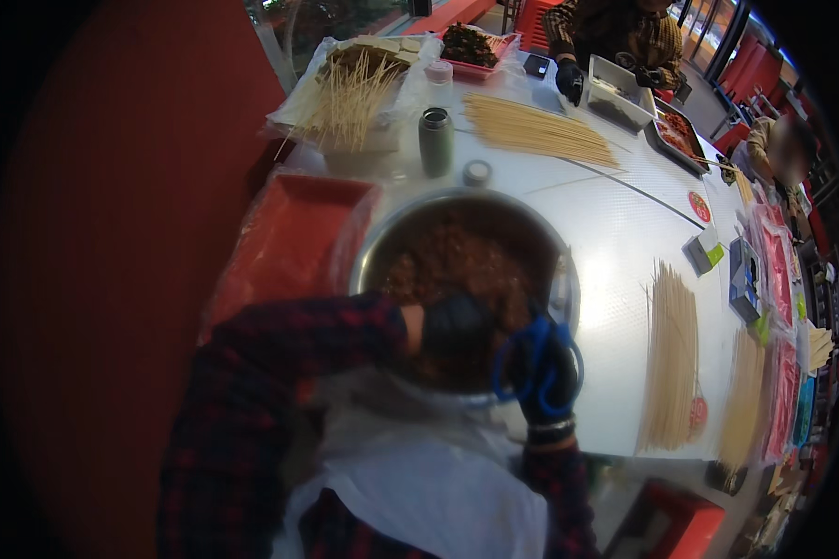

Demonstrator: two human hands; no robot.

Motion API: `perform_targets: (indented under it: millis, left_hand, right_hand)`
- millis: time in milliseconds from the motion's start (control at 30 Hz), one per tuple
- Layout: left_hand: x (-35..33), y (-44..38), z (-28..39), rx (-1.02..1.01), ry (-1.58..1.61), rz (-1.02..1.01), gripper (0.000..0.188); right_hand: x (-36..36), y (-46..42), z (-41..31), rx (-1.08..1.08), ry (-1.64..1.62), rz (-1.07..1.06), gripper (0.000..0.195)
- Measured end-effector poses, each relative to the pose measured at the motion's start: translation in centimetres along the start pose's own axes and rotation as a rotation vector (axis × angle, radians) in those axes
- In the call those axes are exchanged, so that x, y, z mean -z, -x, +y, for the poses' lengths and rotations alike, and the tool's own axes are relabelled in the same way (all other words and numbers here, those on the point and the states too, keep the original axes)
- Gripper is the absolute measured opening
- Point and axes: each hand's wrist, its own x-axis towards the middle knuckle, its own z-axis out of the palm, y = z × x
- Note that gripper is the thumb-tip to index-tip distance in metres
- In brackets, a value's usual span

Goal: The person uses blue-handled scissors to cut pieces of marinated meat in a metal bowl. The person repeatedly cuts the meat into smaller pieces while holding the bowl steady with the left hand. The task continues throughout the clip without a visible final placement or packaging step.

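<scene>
A round steel basin (566, 307) of dark reddish-brown food pieces (461, 258), which look like marinated meat, stands before me on the table. My left hand (459, 325), in a black glove, reaches down into the basin among the pieces; its fingers are hidden, so its hold cannot be told. Over the basin's right edge, my right hand (549, 374), also black-gloved, holds blue-handled scissors (500, 370). The scissors' blades are not clearly visible. To the left of the basin lies a red tray (293, 237) wrapped in clear plastic.
Behind the basin stand a green flask (436, 147), a lid (477, 172) and a skewer pile (538, 129). More bamboo skewers (671, 363) lie right, near a small box (703, 251). Across the table, a co-worker's gloved hand (570, 80) is beside a white container (619, 105).
</scene>
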Motion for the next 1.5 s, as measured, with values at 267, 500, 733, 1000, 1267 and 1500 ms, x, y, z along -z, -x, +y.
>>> perform_targets:
  millis: [267, 500, 733, 1000, 1267, 1500]
  left_hand:
    - [4.6, -1.3, 1.8, -0.047, -0.111, -0.056, 0.029]
    - [5.4, -2.1, 1.7, 0.059, -0.035, -0.306, 0.023]
    - [7.7, -1.1, -4.2, 0.241, 0.494, -0.24, 0.014]
    - [7.6, 1.1, -9.2, 0.456, 0.419, -0.101, 0.023]
    - [7.7, -4.3, 2.2, -0.204, 0.119, 0.131, 0.016]
    - [6.2, -7.8, 6.0, -0.193, 0.759, 0.119, 0.007]
  right_hand:
    - [-0.2, 0.1, -0.1, 0.028, 0.055, 0.034, 0.053]
    - [1.7, 0.2, 0.3, 0.028, -0.01, 0.076, 0.036]
    - [1.1, -0.2, 0.0, -0.036, -0.032, -0.102, 0.032]
    - [-0.5, -0.2, 0.6, 0.001, 0.015, 0.114, 0.027]
    - [0.8, -0.9, 1.1, 0.327, 0.324, -0.055, 0.021]
    - [3.2, -0.3, 1.2, 0.324, 0.266, -0.121, 0.028]
